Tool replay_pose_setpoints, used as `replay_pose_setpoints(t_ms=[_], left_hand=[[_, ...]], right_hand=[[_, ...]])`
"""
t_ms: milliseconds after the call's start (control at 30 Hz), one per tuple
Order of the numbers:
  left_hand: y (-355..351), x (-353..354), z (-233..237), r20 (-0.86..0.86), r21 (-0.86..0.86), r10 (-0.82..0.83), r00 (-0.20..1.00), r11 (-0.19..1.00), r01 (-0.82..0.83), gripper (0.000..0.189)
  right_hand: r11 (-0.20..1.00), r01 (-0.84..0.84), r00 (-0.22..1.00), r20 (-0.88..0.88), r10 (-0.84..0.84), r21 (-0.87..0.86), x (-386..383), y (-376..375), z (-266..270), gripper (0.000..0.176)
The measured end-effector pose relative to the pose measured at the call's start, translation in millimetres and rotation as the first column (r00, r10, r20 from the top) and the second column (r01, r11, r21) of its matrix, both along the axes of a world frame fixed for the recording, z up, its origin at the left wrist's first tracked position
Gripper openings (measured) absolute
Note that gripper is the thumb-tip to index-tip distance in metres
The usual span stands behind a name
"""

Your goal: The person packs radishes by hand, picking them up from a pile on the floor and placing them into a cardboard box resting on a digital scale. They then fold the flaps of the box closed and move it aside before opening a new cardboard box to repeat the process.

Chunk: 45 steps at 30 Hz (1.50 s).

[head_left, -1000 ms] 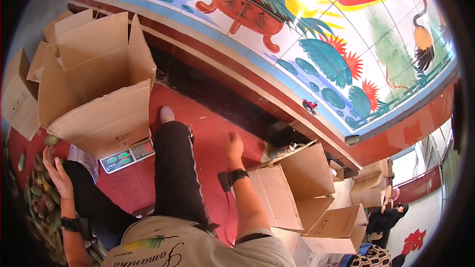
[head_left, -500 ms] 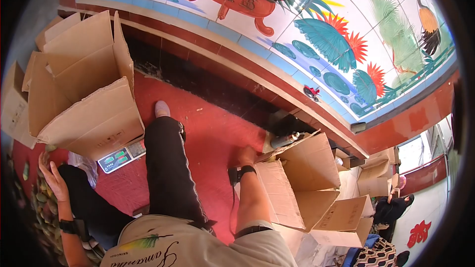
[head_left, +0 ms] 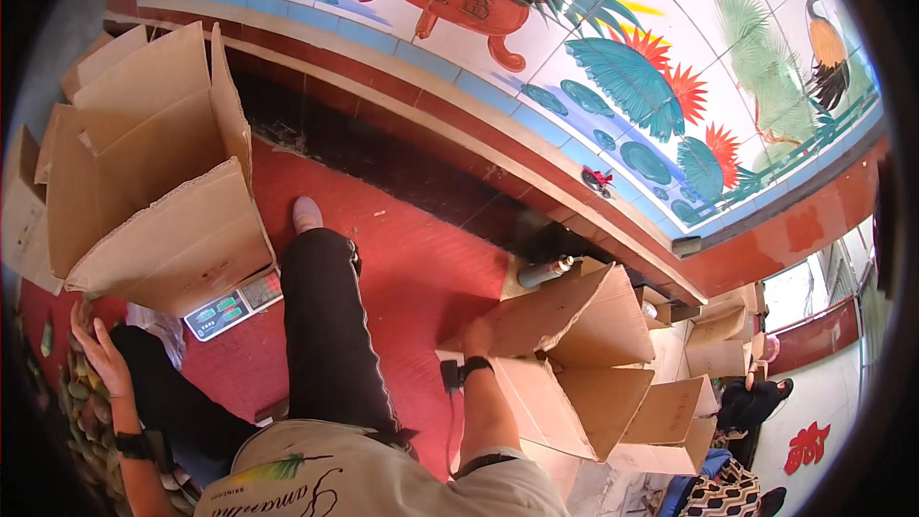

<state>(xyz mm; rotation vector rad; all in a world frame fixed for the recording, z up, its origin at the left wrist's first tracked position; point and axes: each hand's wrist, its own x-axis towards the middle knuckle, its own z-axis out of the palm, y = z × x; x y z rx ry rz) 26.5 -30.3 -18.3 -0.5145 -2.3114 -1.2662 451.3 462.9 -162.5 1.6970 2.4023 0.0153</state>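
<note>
My left hand (head_left: 102, 356) is at the far left, beside my bent knee and just below a large cardboard box (head_left: 177, 254). Its fingers are stretched out and apart; a small brownish shape by the fingertips is too blurred to name. Under that box sits a digital scale (head_left: 218, 314) with a lit green display. My right hand (head_left: 476, 335) is closed on a flap of a second open carton (head_left: 593, 325), to the right of my outstretched leg. The flap hides part of the fingers.
A pile of greenish-brown produce (head_left: 86, 412) lies at the left edge, near a clear plastic bag (head_left: 165, 333). A metal flask (head_left: 546, 271) stands behind the right carton. More cartons (head_left: 661, 412) and people (head_left: 751, 402) are farther right. A tiled mural wall (head_left: 459, 86) runs along the back.
The right carton's near flap has swung up and toward the left with my right hand, which moved slightly down. My left hand has stayed nearly still. The view has shifted a little.
</note>
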Motion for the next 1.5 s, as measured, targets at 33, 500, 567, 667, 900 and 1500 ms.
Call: replay_pose_setpoints(t_ms=[33, 500, 567, 667, 900, 1500], left_hand=[[-1.8, -0.7, -1.1, 0.004, 0.008, -0.006, 1.000, 1.000, 0.006, 0.040], [-6.6, 5.4, 2.2, -0.028, 0.068, -0.018, 0.999, 0.997, 0.020, 0.042], [-8.0, 6.2, 1.0, -0.025, 0.072, -0.019, 1.000, 0.997, 0.020, 0.042], [-10.3, 6.3, -0.5, -0.018, 0.075, -0.003, 1.000, 0.997, 0.004, 0.042], [-8.9, 10.8, 4.3, 0.004, 0.046, 0.012, 1.000, 0.999, -0.012, 0.043], [-6.2, 6.4, 5.6, -0.045, -0.053, 0.045, 0.998, 0.997, -0.047, 0.041]], right_hand=[[0.996, 0.077, 0.991, -0.113, -0.072, 0.047, 8.1, -13.4, -0.8, 0.019], [0.950, 0.248, 0.959, 0.184, -0.214, -0.189, 187.2, -97.8, -67.7, 0.027], [0.877, 0.371, 0.905, 0.331, -0.268, -0.305, 193.6, -91.9, -72.0, 0.028], [0.910, 0.296, 0.941, 0.254, -0.225, -0.291, 185.8, -61.0, -87.6, 0.027], [0.937, 0.231, 0.950, 0.269, -0.159, -0.263, 75.3, -9.1, 29.4, 0.032], [0.973, -0.173, 0.859, 0.507, 0.074, 0.151, 93.5, 30.4, 17.4, 0.033]])
